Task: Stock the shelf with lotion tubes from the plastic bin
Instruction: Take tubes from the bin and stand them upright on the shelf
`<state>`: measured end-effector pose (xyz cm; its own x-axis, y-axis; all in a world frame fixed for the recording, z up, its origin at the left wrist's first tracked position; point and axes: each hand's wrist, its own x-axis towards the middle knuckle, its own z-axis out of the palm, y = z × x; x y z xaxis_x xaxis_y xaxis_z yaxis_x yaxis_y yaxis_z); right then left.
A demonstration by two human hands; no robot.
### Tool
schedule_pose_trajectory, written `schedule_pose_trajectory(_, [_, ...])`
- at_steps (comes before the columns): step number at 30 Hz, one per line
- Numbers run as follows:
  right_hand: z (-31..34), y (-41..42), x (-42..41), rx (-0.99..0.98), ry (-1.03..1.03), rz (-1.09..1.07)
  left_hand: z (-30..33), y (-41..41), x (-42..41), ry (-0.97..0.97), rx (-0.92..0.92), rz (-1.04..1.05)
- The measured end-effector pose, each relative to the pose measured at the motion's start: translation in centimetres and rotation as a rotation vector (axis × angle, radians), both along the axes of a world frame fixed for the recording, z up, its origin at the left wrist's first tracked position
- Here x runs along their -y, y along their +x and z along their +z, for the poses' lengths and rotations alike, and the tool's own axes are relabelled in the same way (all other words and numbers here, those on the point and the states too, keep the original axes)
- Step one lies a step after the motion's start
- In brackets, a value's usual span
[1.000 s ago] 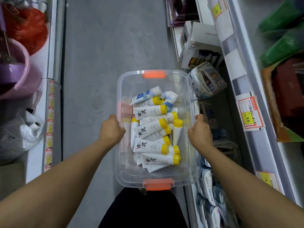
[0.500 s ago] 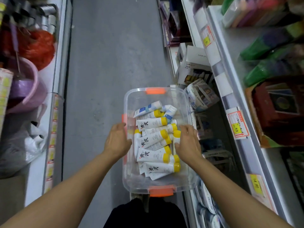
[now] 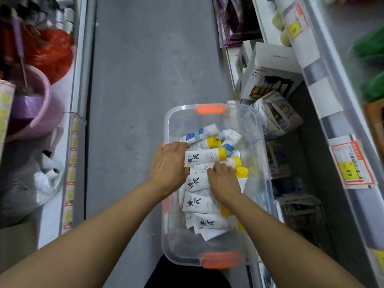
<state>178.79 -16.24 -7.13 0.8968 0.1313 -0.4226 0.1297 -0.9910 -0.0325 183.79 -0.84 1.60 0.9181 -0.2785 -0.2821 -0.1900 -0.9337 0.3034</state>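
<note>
Both my hands have left the bin's long walls, where they held it a second ago, and come in over the pile. That tells me the carrying is finished and the picking is starting; no tube is out yet.

My left hand (image 3: 169, 163) lies on the left side of the heap, fingers bent down over the tail end of a white tube with black characters and a yellow cap (image 3: 204, 156). Whether they have truly closed on it I cannot tell. My right hand (image 3: 223, 180) sits just beside it, fingers curled down onto the next tube (image 3: 218, 164) below, and its grip is hidden under my knuckles too.

The clear plastic bin (image 3: 262, 154), with an orange latch (image 3: 210, 109) at the far end and another at the near end, stands on the aisle floor, hard against the low shelf (image 3: 307, 154) to the right of my right hand. Inside, the lotion tubes lie loose and criss-crossed: mostly white ones with yellow caps, under and nearer to me than my hands, and a few blue-and-white tubes (image 3: 200, 134) just beyond my left fingertips. The bin's far end and right side look bare of tubes.

On that shelf stand boxes and wrapped packs, with a price tag (image 3: 351, 165) on the rail above.
</note>
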Motion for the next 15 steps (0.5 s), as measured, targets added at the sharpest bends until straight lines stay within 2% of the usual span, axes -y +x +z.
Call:
schedule_pose_trajectory(4, [-0.6, -1.1, 0.6, 0.084, -0.005, 0.045, -0.4, 0.4, 0.8, 0.027, -0.032, -0.019])
schedule_pose_trajectory(7, [0.9, -1.9, 1.0, 0.006, 0.032, -0.011, -0.4, 0.8, 1.1, 0.005, -0.084, 0.021])
schedule_pose_trajectory(11, [4.0, -2.2, 2.3, -0.146, 0.093, -0.180, -0.1, 1.4, 1.3, -0.040, -0.144, 0.074])
schedule_pose_trajectory(15, [8.5, -1.6, 4.0, -0.071, 0.214, -0.471, 0.4, 2.0, 1.9, -0.035, -0.196, 0.090])
